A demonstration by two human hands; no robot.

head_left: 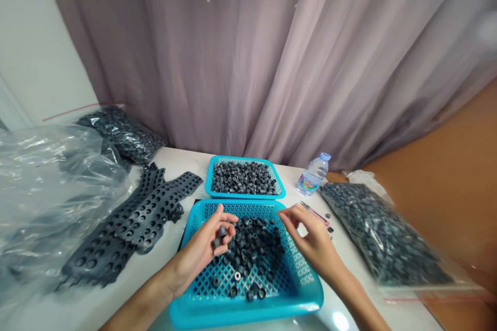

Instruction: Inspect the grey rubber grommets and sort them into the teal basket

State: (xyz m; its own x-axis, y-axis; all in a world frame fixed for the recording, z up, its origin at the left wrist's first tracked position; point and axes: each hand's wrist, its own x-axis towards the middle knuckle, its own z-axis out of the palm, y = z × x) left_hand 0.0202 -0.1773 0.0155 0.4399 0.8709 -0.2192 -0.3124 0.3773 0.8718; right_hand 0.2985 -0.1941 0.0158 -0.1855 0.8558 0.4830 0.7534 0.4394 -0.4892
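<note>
A blue plastic basket (298,295) in front of me holds a loose pile of small dark rubber rings (252,248). My left hand (204,248) hovers over the basket's left side, fingers curled around a few of the dark rings. My right hand (310,238) is over the basket's right side, fingers bent and pinched together above the pile; what they hold is hidden. A second, smaller blue basket (212,173) further back is full of the same dark rings.
Black perforated rubber sheets (135,217) lie left of the basket. Clear plastic bags (42,191) sit at far left. A sealed bag of dark parts (384,243) lies at right, with a water bottle (312,175) and small tweezers (314,212) behind it. A curtain hangs behind.
</note>
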